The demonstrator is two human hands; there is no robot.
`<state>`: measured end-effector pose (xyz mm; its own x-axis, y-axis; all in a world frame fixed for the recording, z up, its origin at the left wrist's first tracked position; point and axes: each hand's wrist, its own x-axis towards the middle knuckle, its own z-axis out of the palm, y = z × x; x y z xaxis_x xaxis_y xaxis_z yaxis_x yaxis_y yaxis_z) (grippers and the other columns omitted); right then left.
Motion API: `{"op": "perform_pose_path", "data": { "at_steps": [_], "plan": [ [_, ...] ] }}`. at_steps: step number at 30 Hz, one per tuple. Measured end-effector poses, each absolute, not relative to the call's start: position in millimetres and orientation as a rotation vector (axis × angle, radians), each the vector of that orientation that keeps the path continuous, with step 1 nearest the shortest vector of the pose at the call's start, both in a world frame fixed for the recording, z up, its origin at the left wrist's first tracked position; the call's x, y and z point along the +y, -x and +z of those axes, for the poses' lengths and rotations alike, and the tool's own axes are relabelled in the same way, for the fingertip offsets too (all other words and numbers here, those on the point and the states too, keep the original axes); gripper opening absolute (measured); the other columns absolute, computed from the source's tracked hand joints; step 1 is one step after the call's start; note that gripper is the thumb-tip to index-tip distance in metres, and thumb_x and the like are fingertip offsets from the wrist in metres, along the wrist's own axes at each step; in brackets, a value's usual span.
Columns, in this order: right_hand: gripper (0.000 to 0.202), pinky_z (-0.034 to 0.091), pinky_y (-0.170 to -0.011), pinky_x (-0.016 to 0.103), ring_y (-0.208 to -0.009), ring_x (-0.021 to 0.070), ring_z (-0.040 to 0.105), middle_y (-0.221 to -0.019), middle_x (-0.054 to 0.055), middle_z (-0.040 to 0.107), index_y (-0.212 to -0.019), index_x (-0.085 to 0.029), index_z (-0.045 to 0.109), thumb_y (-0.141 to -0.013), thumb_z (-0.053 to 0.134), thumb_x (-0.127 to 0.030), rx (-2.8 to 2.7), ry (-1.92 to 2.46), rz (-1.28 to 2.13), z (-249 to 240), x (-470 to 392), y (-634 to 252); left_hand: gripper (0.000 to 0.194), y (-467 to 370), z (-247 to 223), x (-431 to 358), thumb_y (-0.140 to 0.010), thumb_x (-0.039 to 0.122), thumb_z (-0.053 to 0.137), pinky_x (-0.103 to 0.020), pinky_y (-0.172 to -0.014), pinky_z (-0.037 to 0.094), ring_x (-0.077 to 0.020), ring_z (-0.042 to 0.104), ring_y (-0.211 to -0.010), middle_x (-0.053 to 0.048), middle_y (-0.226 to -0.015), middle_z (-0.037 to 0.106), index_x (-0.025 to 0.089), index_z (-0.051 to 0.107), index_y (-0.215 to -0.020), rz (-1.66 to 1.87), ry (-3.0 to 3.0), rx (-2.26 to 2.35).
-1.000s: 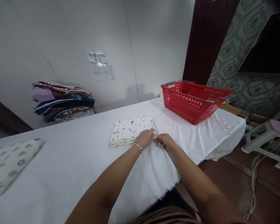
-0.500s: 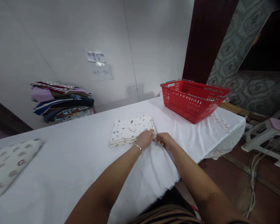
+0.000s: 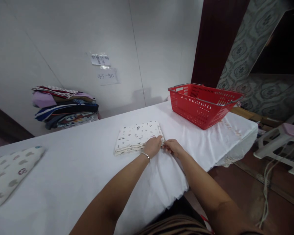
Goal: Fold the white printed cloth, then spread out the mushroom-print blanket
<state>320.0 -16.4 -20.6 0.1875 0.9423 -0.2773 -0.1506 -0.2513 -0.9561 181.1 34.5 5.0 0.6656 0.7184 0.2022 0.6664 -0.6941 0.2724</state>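
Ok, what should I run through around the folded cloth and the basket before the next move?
1. Left hand on the near right corner of the folded cloth: ok.
2. Right hand's grip on fabric: cannot tell, fingertips too small to read.
3. White table cover smooth by the hands: not ok, it is rucked.
4. Red basket upright and apart from the folded cloth: ok.
5. Basket bottom bare: cannot tell, the near wall hides it.
6. Spotted cloth well apart, at left: ok.
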Motion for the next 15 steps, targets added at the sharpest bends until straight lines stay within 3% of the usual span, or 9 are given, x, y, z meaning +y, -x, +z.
{"op": "perform_pose_path", "data": {
  "at_steps": [10,15],
  "plan": [
    [0.01,0.025,-0.03,0.017,-0.035,0.0054,0.045,-0.061,0.005,0.065,-0.067,-0.013,0.053,-0.074,0.053,-0.021,-0.815,1.397,1.297,-17.5,-16.9,-318.0,0.037,-179.2,6.1,36.1,-0.086,0.023,0.043,-0.026,-0.075,0.041,-0.0147,0.058,-0.086,0.0,-0.087,0.066,0.021,0.041,-0.123,0.594,-2.575,1.135],
    [0.009,0.024,-0.029,0.017,-0.035,0.006,0.046,-0.061,0.005,0.065,-0.067,-0.013,0.054,-0.073,0.053,-0.019,-0.808,1.416,1.293,-17.5,-16.6,-317.1,0.035,-181.7,7.1,32.6,-0.088,0.026,0.038,-0.028,-0.076,0.041,-0.018,0.056,-0.089,-0.004,-0.089,0.064,0.021,0.044,-0.123,0.443,-2.745,1.13]
  ]
}}
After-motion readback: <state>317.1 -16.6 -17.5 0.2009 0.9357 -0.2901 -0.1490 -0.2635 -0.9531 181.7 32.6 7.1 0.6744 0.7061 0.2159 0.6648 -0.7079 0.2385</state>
